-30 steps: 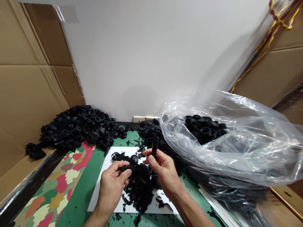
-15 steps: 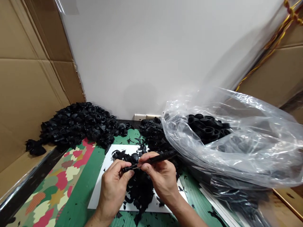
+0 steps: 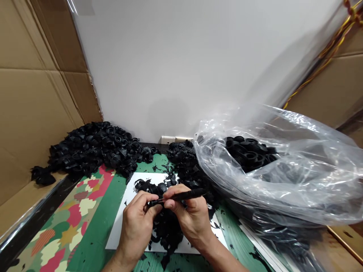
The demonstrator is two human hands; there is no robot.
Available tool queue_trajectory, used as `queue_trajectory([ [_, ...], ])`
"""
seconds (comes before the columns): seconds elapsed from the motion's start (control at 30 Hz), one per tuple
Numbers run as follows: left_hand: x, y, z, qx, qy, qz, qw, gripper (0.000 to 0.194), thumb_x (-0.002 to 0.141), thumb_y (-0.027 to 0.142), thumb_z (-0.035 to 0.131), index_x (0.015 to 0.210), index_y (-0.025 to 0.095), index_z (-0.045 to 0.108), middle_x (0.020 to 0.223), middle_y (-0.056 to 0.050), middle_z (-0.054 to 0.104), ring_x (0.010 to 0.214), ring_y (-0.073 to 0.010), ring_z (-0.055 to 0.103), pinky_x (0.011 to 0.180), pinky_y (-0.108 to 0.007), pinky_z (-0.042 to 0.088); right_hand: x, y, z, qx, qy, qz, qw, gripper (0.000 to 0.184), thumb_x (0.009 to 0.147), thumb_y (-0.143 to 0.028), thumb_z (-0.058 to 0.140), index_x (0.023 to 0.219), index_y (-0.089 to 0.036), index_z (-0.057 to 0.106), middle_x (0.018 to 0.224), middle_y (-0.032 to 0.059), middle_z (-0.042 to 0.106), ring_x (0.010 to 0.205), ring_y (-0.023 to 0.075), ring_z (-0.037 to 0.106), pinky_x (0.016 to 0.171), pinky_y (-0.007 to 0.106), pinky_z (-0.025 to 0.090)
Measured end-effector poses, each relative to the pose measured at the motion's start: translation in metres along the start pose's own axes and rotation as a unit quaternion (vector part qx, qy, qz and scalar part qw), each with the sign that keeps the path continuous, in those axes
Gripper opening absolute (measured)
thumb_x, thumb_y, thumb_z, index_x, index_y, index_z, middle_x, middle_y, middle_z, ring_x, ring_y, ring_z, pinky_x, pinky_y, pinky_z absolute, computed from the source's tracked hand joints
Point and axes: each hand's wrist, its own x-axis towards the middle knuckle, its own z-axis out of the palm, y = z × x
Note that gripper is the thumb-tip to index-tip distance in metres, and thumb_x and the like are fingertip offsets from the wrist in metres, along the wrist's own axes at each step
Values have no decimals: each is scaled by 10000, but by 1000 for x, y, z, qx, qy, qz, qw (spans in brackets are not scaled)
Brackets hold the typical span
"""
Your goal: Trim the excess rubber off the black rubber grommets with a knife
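Observation:
My left hand [image 3: 138,221] pinches a small black rubber part [image 3: 153,204], mostly hidden by the fingertips. In my right hand [image 3: 190,215] is a black-handled tool [image 3: 188,195] with a thin metal shaft, held like a pen and pointing left. Its tip meets the rubber part; the exact tip shape is covered by my fingers. Below both hands, black scraps [image 3: 168,232] lie heaped on a white sheet [image 3: 119,236]. A few ribbed black parts [image 3: 155,188] rest just beyond my fingers on that sheet.
A big pile of black rubber pieces [image 3: 93,147] fills the back left. Dark scraps [image 3: 184,158] are heaped at the back centre. On the right, an open clear plastic bag [image 3: 306,189] holds black ringed parts [image 3: 249,153]. Cardboard [image 3: 34,94] stands at the left.
My right hand has shifted slightly left, and the tool's handle has tilted flatter and moved left with it. My left hand keeps its pinch in almost the same place.

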Motion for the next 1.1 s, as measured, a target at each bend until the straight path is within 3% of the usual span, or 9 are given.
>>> queue_trajectory([
  [0.3, 0, 3, 0, -24, 0, -16, 1000, 141, 738, 349, 664, 743, 208, 670, 719, -16, 637, 656, -180, 578, 575, -260, 440, -3, -3, 4, -36, 1, -76, 996, 98, 834, -138, 581, 828, -216, 639, 696, 22, 645, 604, 151, 597, 555, 264, 475],
  [0.53, 1, 0, -2, -3, -8, -26, 1000, 69, 744, 268, 647, 768, 206, 665, 729, -8, 626, 620, -163, 549, 563, -258, 431, 1, -4, -1, -21, -2, -50, 999, 69, 853, -232, 582, 835, -204, 641, 731, 40, 647, 672, 174, 616, 602, 290, 498],
  [1.1, 1, 3, -1, -2, 0, -24, 1000, 97, 726, 299, 656, 757, 212, 685, 709, -13, 647, 616, -169, 568, 560, -261, 442, 0, -2, 3, -25, 11, -51, 998, 94, 819, -138, 590, 805, -214, 643, 702, 23, 658, 624, 156, 615, 571, 262, 492],
])
